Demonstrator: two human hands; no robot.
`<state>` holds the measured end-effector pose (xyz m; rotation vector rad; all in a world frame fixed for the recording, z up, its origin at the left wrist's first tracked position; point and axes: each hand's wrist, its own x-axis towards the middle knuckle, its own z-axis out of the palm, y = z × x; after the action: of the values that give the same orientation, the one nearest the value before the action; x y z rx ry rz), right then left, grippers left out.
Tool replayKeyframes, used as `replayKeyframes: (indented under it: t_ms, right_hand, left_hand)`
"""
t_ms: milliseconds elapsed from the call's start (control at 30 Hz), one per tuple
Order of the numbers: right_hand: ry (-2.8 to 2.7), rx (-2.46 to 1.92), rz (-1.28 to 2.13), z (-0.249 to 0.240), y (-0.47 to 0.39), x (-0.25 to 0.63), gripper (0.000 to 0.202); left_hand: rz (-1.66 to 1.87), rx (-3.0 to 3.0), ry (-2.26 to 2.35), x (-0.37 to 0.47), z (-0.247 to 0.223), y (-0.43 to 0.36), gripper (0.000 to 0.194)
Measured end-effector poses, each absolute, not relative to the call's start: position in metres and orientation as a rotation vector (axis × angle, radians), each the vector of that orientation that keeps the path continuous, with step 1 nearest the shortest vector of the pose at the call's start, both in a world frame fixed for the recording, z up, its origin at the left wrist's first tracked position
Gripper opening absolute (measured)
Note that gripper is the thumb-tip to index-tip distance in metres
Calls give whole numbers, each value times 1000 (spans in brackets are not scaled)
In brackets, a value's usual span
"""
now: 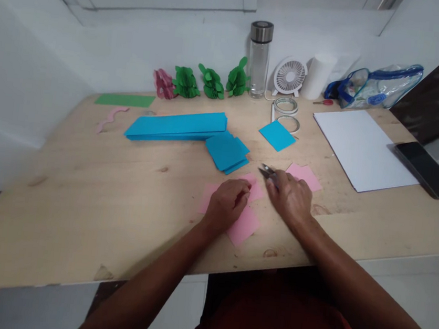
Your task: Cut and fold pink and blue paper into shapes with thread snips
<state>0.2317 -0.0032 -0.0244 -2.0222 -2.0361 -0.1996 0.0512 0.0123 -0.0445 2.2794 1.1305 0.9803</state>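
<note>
My left hand (pixel 227 203) rests with curled fingers over several pink paper pieces (pixel 245 225) near the table's front; whether it grips one is hidden. To its right, my right hand (pixel 290 195) is closed around small dark snips (pixel 267 171), whose tips point up and left. More pink paper (pixel 305 177) lies just beyond the right hand's knuckles. Blue paper squares (pixel 226 152) are stacked beyond the left hand, touching long folded blue strips (pixel 176 126). A single blue square (pixel 277 135) lies beyond the snips.
Along the wall stand green paper shapes (pixel 212 82), a pink one (pixel 164 84), a bottle (pixel 259 61), a fan (pixel 290 76) and a clear pouch (pixel 386 88). Tape rolls (pixel 285 106) lie before the fan. White sheets (pixel 364 149) and a phone (pixel 428 170) are at right.
</note>
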Motion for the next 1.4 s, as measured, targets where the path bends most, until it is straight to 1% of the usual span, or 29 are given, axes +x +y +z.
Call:
replayKeyframes:
  t_ms: [200,333,467,567,667,800,967,1167,1400]
  right_hand:
    - [-1920,-2006,-172,-11,-16,245,32]
    - [-1926,-1916,-95,-5,-42,250,33]
    - [-1935,-1900,24,-4,-70,257,34]
    - [-1948,-1838,82,-6,-84,260,33]
    - [-1933,-1809,126,-7,-90,259,33]
    - [-1917,-1803,133,-7,-91,255,34]
    - [-1930,-1776,148,-5,-92,253,35]
    - [-1930,-1802,151,-8,-97,257,32]
    - [-1887,-1765,241,-12,-97,254,30]
  left_hand:
    - [943,2334,1125,52,-51,16,15]
    - [866,2524,987,47,-45,18,14]
    - [645,2742,853,31,-18,0,20]
    - [388,2846,731,19,-1,-21,15]
    - [289,2942,683,11,3,-35,15]
    - [319,3123,625,7,-2,-40,20]
    - [500,3218,571,8,-8,-35,21]
    - [431,3172,480,5,-2,-30,17]
    - [538,3246,426,3,-8,-27,17]
